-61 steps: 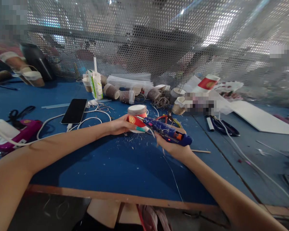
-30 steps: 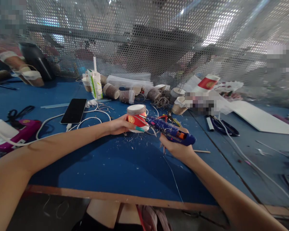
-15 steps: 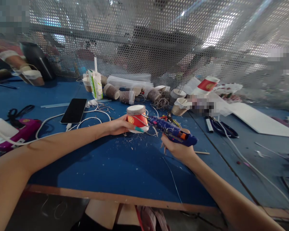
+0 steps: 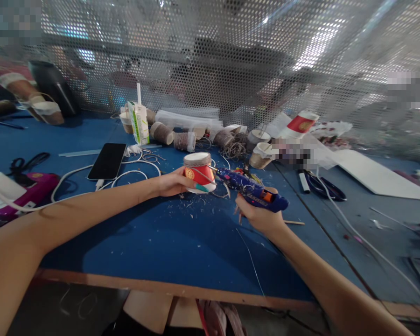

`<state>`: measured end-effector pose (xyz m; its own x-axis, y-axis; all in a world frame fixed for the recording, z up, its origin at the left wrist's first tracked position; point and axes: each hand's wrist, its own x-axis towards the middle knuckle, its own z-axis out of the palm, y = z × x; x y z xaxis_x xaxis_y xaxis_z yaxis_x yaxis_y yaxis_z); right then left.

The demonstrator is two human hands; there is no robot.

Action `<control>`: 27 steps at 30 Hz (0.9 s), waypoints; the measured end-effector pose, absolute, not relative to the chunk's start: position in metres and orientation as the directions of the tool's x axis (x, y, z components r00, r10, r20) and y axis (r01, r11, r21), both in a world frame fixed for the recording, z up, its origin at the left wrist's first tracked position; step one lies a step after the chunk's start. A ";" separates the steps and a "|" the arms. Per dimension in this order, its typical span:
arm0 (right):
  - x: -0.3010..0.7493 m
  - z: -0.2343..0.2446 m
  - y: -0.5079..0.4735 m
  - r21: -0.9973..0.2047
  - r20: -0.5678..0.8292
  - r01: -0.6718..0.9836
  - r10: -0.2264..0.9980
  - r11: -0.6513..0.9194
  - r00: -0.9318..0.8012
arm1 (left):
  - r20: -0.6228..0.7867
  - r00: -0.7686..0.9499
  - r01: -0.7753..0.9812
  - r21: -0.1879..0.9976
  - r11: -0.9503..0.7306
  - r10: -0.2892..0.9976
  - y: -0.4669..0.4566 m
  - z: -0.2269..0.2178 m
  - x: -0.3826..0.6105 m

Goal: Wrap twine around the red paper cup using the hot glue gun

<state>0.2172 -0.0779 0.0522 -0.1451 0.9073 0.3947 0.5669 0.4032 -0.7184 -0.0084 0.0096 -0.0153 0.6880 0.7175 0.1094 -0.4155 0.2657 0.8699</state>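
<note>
My left hand [image 4: 177, 182] is wrapped round a red and white paper cup [image 4: 197, 175], its thumb across the front. Brown twine is wound in a band around one end of the cup, and a loose strand of it slants over the red side. My right hand [image 4: 261, 213] grips a blue glue gun [image 4: 252, 189] by its handle. The nozzle points left at the cup's side, just under the wound band; whether it touches cannot be made out. Fibre scraps cling to the gun's body.
Behind the cup lie several twine-wrapped cups [image 4: 185, 141] and a tangle of twine [image 4: 234, 145]. A phone [image 4: 107, 161] with a white cable lies left, beside a purple glue gun [image 4: 44, 187]. A drink carton [image 4: 139, 122] stands behind. Black-handled scissors [image 4: 331, 186] and a white board [image 4: 378, 172] lie right.
The glue gun has shifted very slightly right, its nozzle a little back from the cup. My left hand and the cup have hardly moved.
</note>
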 end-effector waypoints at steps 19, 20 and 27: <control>0.224 0.045 -0.075 -0.584 0.460 0.757 0.888 0.295 0.009 | 0.073 0.691 -0.390 0.875 0.286 0.720 0.006 -0.010 -0.007; 0.225 0.047 -0.074 -0.519 0.473 0.816 0.880 0.254 0.028 | 0.060 0.695 -0.381 0.876 0.297 0.717 0.005 -0.006 -0.008; 0.228 0.061 -0.066 -0.046 0.148 0.961 0.949 -0.274 0.277 | 0.043 0.693 -0.389 0.863 0.323 0.719 0.004 0.000 -0.010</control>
